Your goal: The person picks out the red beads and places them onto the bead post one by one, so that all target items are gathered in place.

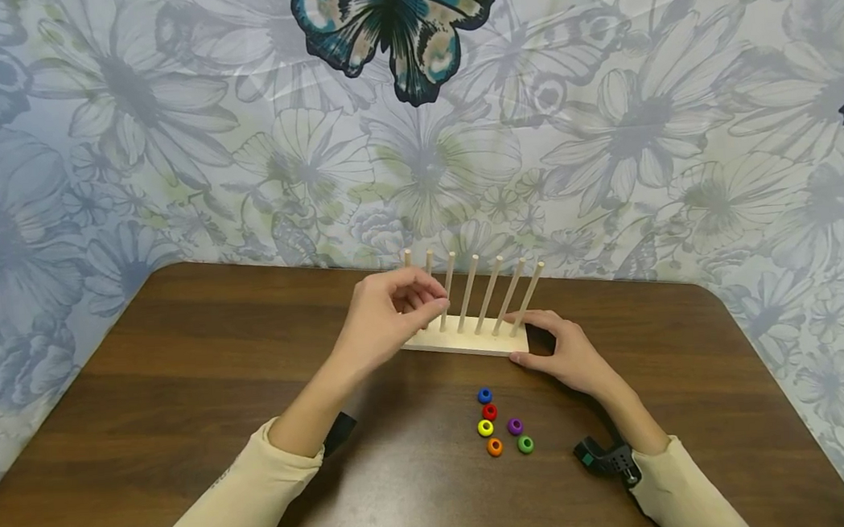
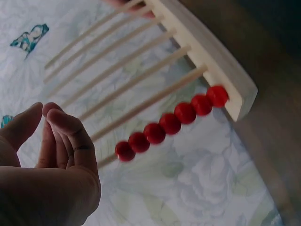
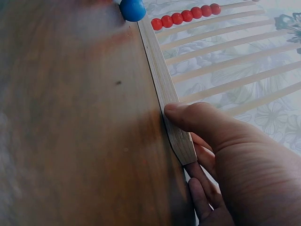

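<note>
A pale wooden peg rack (image 1: 463, 345) stands on the table with a row of upright pegs. My right hand (image 1: 568, 351) grips its right end; in the right wrist view the thumb (image 3: 181, 113) lies along the front edge and the fingers reach behind. My left hand (image 1: 388, 310) is raised by the pegs toward the left end. Its fingers are loosely bent, thumb and index fingertip close together, with nothing visible between them. Several red beads (image 2: 170, 123) sit on the leftmost peg; the left hand hides them in the head view. The other pegs show no beads.
In front of the rack lie loose beads: blue (image 1: 484, 395), red (image 1: 490, 412), yellow (image 1: 485, 428), purple (image 1: 515, 426), orange (image 1: 494, 448) and green (image 1: 525, 445). A patterned cloth (image 1: 300, 166) hangs behind the brown table (image 1: 204, 373).
</note>
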`<act>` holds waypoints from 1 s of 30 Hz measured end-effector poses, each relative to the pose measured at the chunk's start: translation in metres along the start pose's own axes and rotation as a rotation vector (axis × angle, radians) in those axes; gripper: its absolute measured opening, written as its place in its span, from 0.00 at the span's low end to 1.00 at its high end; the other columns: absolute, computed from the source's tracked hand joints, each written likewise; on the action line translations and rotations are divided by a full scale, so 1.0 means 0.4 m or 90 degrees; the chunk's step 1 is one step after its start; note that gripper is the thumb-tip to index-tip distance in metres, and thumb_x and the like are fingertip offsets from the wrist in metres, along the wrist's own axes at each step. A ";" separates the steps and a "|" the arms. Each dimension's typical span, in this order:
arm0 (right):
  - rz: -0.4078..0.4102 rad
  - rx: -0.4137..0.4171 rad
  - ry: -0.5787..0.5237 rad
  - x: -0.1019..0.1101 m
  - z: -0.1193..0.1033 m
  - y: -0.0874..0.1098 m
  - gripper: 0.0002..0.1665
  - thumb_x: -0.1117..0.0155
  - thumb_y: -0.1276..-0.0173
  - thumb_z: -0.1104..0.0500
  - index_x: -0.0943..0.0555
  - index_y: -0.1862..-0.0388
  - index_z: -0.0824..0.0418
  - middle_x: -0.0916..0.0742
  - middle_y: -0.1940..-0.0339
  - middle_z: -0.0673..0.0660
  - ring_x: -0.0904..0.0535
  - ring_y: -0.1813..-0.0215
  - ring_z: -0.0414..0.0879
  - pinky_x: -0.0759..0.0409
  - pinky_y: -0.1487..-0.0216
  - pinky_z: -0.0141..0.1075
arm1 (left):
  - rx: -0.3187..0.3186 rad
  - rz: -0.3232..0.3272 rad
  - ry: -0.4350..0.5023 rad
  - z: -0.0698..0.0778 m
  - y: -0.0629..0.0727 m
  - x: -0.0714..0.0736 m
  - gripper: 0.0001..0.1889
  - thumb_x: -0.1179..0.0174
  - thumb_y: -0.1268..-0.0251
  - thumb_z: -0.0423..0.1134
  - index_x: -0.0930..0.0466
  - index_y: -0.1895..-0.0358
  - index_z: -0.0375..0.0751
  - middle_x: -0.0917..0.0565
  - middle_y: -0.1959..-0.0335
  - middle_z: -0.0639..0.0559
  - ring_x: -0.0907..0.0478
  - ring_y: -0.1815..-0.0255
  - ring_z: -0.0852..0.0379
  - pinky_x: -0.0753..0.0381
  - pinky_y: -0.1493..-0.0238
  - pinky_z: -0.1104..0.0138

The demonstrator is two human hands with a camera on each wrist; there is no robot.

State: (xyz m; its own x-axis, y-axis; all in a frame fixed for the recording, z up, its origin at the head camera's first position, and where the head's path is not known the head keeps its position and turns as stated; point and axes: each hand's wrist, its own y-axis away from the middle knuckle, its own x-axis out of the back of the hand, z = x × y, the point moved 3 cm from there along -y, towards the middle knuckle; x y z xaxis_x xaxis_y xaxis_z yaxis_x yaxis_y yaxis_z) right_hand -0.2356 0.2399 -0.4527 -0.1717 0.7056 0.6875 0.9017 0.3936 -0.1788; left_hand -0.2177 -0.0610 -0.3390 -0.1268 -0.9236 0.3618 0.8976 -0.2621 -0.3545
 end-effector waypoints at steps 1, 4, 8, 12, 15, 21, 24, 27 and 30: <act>0.000 0.001 0.001 -0.001 0.001 0.000 0.32 0.21 0.33 0.49 0.19 0.31 0.44 0.16 0.31 0.50 0.28 0.23 0.56 0.34 0.24 0.62 | -0.001 -0.019 -0.003 -0.002 0.003 -0.012 0.03 0.26 0.36 0.34 0.10 0.63 0.45 0.14 0.73 0.53 0.20 0.74 0.56 0.19 0.71 0.69; 0.000 0.005 0.003 -0.001 0.003 -0.002 0.31 0.22 0.32 0.49 0.19 0.31 0.45 0.16 0.31 0.50 0.27 0.24 0.56 0.33 0.24 0.62 | -0.001 -0.087 -0.019 -0.009 0.013 -0.049 0.03 0.27 0.35 0.33 0.10 0.64 0.46 0.15 0.73 0.55 0.20 0.74 0.58 0.20 0.71 0.70; 0.002 0.003 -0.004 -0.001 0.006 -0.002 0.31 0.22 0.32 0.50 0.19 0.31 0.46 0.16 0.31 0.50 0.28 0.23 0.56 0.33 0.24 0.62 | -0.005 -0.202 -0.035 -0.018 0.029 -0.098 0.04 0.27 0.35 0.32 0.11 0.65 0.46 0.15 0.73 0.57 0.20 0.74 0.61 0.20 0.70 0.70; 0.001 0.001 -0.012 0.000 0.005 -0.001 0.32 0.21 0.33 0.50 0.19 0.30 0.45 0.16 0.30 0.49 0.28 0.23 0.55 0.34 0.24 0.62 | -0.017 -0.281 -0.067 -0.023 0.049 -0.141 0.05 0.27 0.35 0.32 0.12 0.66 0.47 0.16 0.75 0.59 0.21 0.74 0.66 0.20 0.68 0.71; 0.001 0.003 -0.009 0.000 0.003 0.001 0.32 0.21 0.33 0.50 0.19 0.30 0.44 0.16 0.30 0.49 0.28 0.23 0.54 0.33 0.24 0.62 | -0.022 -0.303 -0.095 -0.028 0.064 -0.170 0.07 0.26 0.36 0.31 0.12 0.67 0.48 0.17 0.76 0.60 0.22 0.73 0.67 0.21 0.66 0.72; 0.000 0.002 -0.004 -0.001 -0.001 0.002 0.33 0.21 0.33 0.50 0.20 0.30 0.44 0.17 0.30 0.49 0.28 0.23 0.55 0.33 0.24 0.62 | -0.018 -0.335 -0.135 -0.041 0.090 -0.216 0.07 0.25 0.38 0.31 0.13 0.67 0.46 0.19 0.77 0.61 0.24 0.74 0.68 0.24 0.66 0.73; -0.001 0.004 -0.002 -0.001 0.000 0.001 0.33 0.21 0.33 0.49 0.20 0.30 0.44 0.17 0.30 0.49 0.28 0.23 0.55 0.33 0.24 0.62 | -0.025 -0.351 -0.157 -0.048 0.098 -0.232 0.06 0.24 0.38 0.32 0.13 0.65 0.44 0.19 0.77 0.61 0.25 0.75 0.69 0.24 0.67 0.75; 0.002 0.008 0.001 -0.001 0.002 0.000 0.32 0.21 0.33 0.49 0.20 0.30 0.43 0.17 0.30 0.49 0.28 0.23 0.55 0.33 0.24 0.62 | -0.037 -0.352 -0.182 -0.051 0.103 -0.241 0.06 0.24 0.39 0.33 0.13 0.65 0.44 0.20 0.78 0.62 0.26 0.75 0.70 0.25 0.68 0.75; 0.005 0.010 0.005 0.000 0.005 0.001 0.32 0.21 0.33 0.49 0.19 0.31 0.43 0.16 0.30 0.48 0.27 0.23 0.54 0.32 0.24 0.61 | -0.047 -0.343 -0.214 -0.049 0.104 -0.245 0.07 0.23 0.39 0.35 0.13 0.67 0.45 0.21 0.79 0.62 0.27 0.76 0.70 0.26 0.68 0.74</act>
State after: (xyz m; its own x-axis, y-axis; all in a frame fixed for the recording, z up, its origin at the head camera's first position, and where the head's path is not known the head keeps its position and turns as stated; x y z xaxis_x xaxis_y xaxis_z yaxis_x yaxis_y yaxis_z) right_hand -0.2361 0.2412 -0.4541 -0.1608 0.7043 0.6915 0.8969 0.3966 -0.1954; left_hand -0.1761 0.0132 -0.4063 -0.4021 -0.5220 0.7522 0.7115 -0.6952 -0.1021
